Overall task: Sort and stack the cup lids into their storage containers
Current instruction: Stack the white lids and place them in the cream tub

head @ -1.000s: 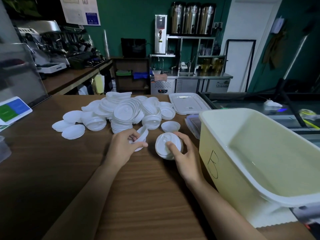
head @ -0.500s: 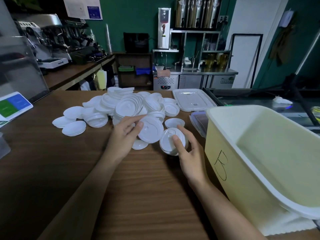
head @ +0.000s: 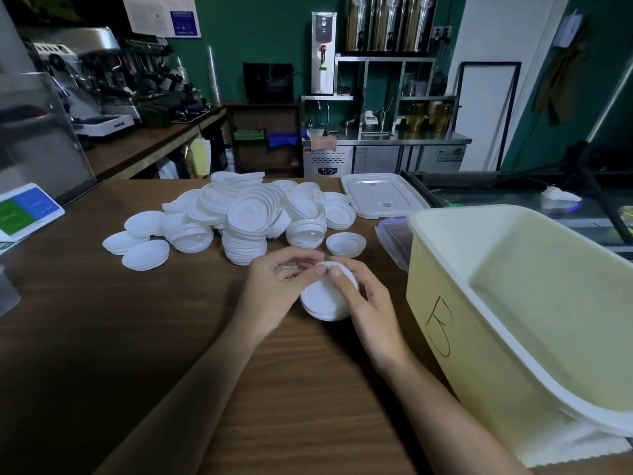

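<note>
1. Head view: both hands meet over the wooden counter (head: 137,337) on a small stack of lids (head: 320,299), white and tilted toward the camera.
2. Left hand (head: 274,293) pinches the stack's upper left edge with curled fingers; right hand (head: 370,310) curls round its right side, thumb pressed on the top lid.
3. Just beyond the grip lies a single upturned lid (head: 346,244), apart from the hands.
4. Farther beyond and to the left of the grip spreads the loose pile of lids (head: 253,217) (some nested in short stacks, some lying singly).
5. Right of the grip stands the yellow container (head: 479,337), marked "B" on its near wall, close to the right wrist.
6. Beyond that container sit a small clear box (head: 394,241) and a flat clear container cover (head: 380,195).
7. Far left of the grip, a blue-and-green card (head: 24,210) lies on the counter.
</note>
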### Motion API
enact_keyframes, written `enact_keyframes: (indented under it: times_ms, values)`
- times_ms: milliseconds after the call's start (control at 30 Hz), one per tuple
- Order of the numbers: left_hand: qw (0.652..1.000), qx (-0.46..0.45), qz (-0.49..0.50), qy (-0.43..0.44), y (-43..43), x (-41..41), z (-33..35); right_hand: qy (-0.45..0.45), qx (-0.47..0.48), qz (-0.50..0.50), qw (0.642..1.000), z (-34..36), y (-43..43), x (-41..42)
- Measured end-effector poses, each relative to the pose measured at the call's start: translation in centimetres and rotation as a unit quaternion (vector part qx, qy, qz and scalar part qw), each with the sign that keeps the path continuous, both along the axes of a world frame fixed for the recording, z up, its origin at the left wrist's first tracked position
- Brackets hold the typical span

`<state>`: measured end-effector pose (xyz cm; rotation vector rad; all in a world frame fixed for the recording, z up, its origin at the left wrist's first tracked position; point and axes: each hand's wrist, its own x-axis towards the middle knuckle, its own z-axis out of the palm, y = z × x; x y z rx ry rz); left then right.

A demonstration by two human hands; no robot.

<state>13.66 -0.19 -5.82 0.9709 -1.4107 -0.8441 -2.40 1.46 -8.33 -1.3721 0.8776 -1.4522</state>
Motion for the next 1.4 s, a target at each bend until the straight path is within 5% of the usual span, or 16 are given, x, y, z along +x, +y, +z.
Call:
enact_keyframes:
  times_ms: [433, 800, 867, 967, 1100, 1400]
  values:
    - [0.991, 0.059, -0.108, -0.049, 0.1, 0.3, -0.1, -0.048, 0.029, -0.045, 0.997, -0.1, -0.4, -0.6]
    - [0.991, 0.055, -0.105, -0.067, 0.0, 0.7, -0.1, -0.032, 0.012, -0.060, 0.998, -0.2, -0.3, -0.3]
    - [0.991, 0.010, -0.028, -0.129, 0.3, 1.2, 0.5, -0.015, 0.014, -0.072, 0.997, -0.3, -0.3, -0.3]
    - [0.946, -0.080, 0.120, -0.291, -0.1, 3.7, 0.5, 0.007, 0.015, -0.092, 0.996, -0.1, -0.2, -0.6]
    - [0.900, -0.022, 0.101, -0.423, -1.3, 6.3, -0.9, 0.022, 0.017, -0.099, 0.995, -0.5, -0.4, -0.7]
    - [0.917, -0.030, 0.104, -0.384, -1.6, 5.4, -1.1, 0.016, 0.024, -0.091, 0.995, -0.7, -0.7, -0.5]
